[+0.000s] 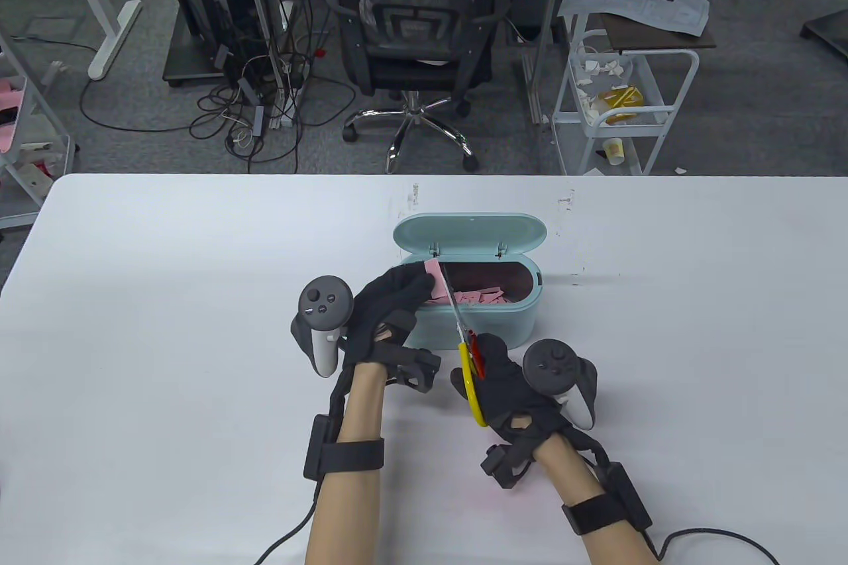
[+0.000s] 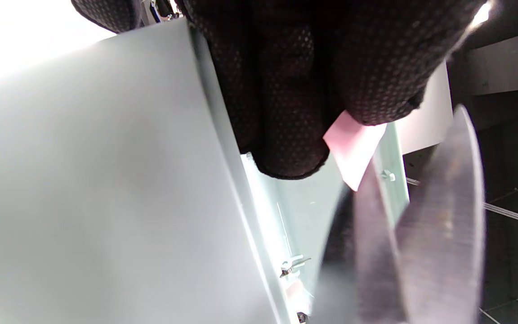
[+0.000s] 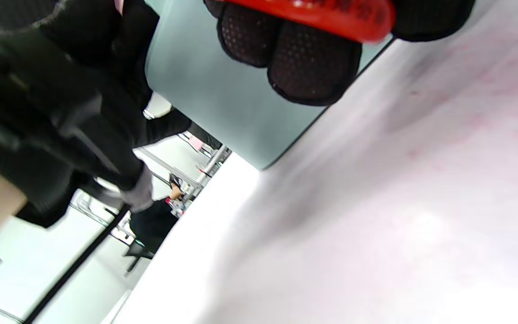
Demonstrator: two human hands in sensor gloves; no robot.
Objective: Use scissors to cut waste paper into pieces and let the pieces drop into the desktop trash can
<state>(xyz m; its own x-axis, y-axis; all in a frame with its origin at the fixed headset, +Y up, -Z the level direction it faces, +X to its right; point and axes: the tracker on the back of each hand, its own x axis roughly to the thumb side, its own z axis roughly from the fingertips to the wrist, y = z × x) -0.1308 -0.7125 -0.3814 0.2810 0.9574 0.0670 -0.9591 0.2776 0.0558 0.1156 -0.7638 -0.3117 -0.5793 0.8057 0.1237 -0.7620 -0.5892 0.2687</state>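
A mint-green desktop trash can point(image 1: 510, 321) stands mid-table with its lid point(image 1: 470, 234) tipped back; several pink paper pieces point(image 1: 478, 297) lie inside. My left hand point(image 1: 392, 303) pinches a small pink paper scrap point(image 1: 435, 278) over the can's left end; the left wrist view shows the scrap point(image 2: 353, 146) sticking out from between the gloved fingers point(image 2: 286, 112). My right hand point(image 1: 507, 386) grips red-and-yellow scissors point(image 1: 468, 353) in front of the can. The blades point(image 2: 439, 234) stand apart, tips at the scrap. The red handle point(image 3: 331, 13) crosses my right fingers point(image 3: 313, 67).
The white table point(image 1: 165, 326) spreads wide on both sides of the can. Beyond its far edge stand an office chair point(image 1: 414, 42), a white wire cart point(image 1: 616, 101) with scraps, and a desk with cables point(image 1: 252, 61).
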